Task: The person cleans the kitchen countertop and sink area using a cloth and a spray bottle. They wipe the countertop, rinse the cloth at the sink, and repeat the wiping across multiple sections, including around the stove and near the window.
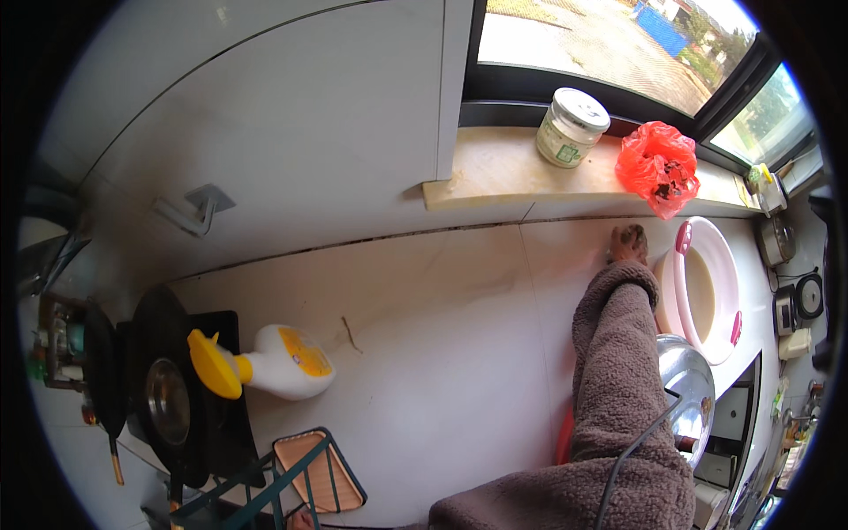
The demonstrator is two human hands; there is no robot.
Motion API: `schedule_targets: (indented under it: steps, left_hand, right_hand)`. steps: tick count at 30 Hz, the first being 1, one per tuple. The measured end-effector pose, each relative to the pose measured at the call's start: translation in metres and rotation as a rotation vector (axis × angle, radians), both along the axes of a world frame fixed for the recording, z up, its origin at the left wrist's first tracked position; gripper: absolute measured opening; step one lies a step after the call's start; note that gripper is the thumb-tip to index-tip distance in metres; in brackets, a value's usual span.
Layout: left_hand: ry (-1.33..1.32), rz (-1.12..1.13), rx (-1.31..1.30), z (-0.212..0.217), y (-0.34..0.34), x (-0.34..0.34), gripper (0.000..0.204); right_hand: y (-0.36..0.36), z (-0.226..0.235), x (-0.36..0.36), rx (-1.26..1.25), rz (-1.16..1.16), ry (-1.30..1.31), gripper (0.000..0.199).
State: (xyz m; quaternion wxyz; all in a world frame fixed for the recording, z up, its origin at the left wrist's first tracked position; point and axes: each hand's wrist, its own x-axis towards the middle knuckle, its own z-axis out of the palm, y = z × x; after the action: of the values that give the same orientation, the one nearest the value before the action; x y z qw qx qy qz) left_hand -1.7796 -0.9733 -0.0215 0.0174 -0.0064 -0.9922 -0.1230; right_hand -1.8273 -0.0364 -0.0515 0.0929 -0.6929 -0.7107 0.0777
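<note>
The right hand (629,243) is far off on the white counter (442,353), close to the wall. Its fingers are bent, and I cannot tell if they are clamped on something small. The arm is in a fuzzy brown sleeve (618,353). Just to the right of this hand is a pink and white tub (726,274) with something pale in it. A shiny metal lid (689,375) is nearer, by the sleeve.

Only a bit of the left hand (302,519) shows, at the near edge. It is by the green rack (305,463), and I cannot tell if its fingers are apart or together. A brown tray (309,473) with a dark rim is there too, partly behind the rack.

To the left, a white and yellow spray bottle (296,362) lies on its side, with a thin twig (351,336) to its right. Past the hand, a jar (572,128) and a red bag (658,168) sit on the ledge (495,168).
</note>
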Motion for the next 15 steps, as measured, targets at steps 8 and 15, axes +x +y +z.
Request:
schedule_targets:
  steps: [8, 15]
  left_hand:
    - [-0.135, 0.062, 0.001, 0.054, 0.044, 0.0, 0.009]
    - [0.008, -0.001, 0.051, 0.026, 0.029, 0.001, 0.019]
  right_hand:
    - [-0.166, 0.024, -0.092, 0.053, 0.564, -0.161, 0.077]
    - [-0.333, 0.053, -0.111, -0.07, 1.121, -0.139, 0.075]
